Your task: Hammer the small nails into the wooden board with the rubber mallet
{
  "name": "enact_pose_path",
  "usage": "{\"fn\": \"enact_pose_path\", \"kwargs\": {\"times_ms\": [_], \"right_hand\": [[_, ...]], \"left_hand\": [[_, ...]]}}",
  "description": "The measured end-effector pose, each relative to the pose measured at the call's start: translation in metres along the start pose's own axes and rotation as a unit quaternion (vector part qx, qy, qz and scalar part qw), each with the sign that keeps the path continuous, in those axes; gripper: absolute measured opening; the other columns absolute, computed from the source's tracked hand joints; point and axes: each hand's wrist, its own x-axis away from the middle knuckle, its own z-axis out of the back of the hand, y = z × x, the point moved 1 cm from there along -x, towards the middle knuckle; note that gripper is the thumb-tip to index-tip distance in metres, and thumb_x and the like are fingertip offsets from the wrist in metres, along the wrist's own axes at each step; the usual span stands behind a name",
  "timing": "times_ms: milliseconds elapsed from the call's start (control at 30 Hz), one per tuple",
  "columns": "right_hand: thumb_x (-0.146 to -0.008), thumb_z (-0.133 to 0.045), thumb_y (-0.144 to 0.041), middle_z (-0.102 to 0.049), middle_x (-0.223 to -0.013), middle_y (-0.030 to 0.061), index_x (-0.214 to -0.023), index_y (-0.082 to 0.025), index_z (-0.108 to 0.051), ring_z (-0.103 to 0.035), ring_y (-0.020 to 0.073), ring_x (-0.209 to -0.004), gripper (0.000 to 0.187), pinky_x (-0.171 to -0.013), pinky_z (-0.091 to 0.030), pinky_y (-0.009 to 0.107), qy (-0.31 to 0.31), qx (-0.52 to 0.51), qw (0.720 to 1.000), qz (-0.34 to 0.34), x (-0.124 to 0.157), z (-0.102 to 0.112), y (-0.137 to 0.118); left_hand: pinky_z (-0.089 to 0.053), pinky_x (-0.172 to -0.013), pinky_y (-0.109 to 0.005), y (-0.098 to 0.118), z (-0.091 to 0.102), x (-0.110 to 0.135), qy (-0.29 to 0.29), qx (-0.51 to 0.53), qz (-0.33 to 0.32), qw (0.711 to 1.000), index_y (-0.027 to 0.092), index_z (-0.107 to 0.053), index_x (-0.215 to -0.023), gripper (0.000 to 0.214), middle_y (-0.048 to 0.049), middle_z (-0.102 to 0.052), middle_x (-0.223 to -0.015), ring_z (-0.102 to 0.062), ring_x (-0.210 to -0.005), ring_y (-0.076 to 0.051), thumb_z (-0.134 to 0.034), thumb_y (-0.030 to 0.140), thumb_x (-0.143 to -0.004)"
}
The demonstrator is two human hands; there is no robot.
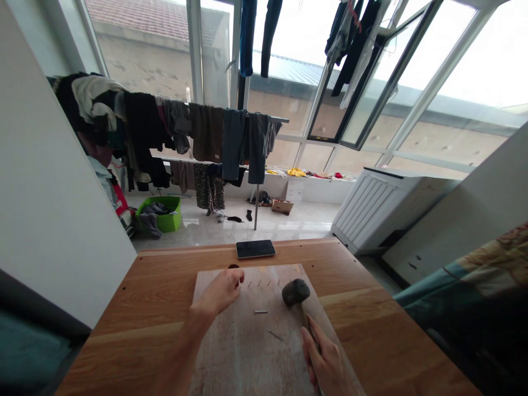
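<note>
A pale wooden board (247, 352) lies on a brown wooden table (157, 291). My left hand (220, 291) reaches to the board's far left, fingers pinched near the left end of a short row of upright nails (259, 284). My right hand (325, 363) is wrapped round the handle of a hammer whose dark head (295, 292) rests on the board at the right. Two loose nails, one (260, 312) nearer the middle and one (275, 334) closer to me, lie flat between my hands.
A dark phone (256, 249) lies at the table's far edge. Beyond stand a clothes rack (231, 143) hung with garments, a green basket (165, 214), a white radiator cover (383, 209) and tall windows. A white wall panel (49, 220) flanks the left.
</note>
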Motion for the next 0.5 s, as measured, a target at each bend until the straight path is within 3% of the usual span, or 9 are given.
{"fn": "enact_pose_path", "kwargs": {"times_ms": [267,500], "right_hand": [[-0.088,-0.044,-0.07,-0.049,-0.056,-0.0053,-0.147,-0.014,-0.046,-0.049,0.0141,-0.037,0.082,-0.031,-0.038,0.022,-0.004,0.003,1.0,-0.007,0.001,0.001,-0.004],[-0.089,-0.045,-0.066,-0.05,-0.059,-0.0053,-0.144,-0.012,-0.05,-0.05,0.0118,-0.037,0.077,-0.031,-0.038,0.02,-0.027,0.005,1.0,-0.006,0.003,0.004,-0.009]], "left_hand": [[-0.042,-0.074,-0.026,0.005,-0.004,-0.003,0.0,-0.015,-0.01,1.0,0.016,-0.065,-0.085,0.033,-0.0059,-0.069,-0.087,-0.064,-0.083,-0.018,-0.047,-0.007,-0.071],[-0.047,-0.067,-0.02,-0.021,-0.02,-0.009,0.001,0.157,-0.013,0.988,0.016,-0.064,-0.099,0.027,-0.0001,-0.068,-0.079,-0.064,-0.072,-0.013,-0.055,0.004,-0.076]]}}
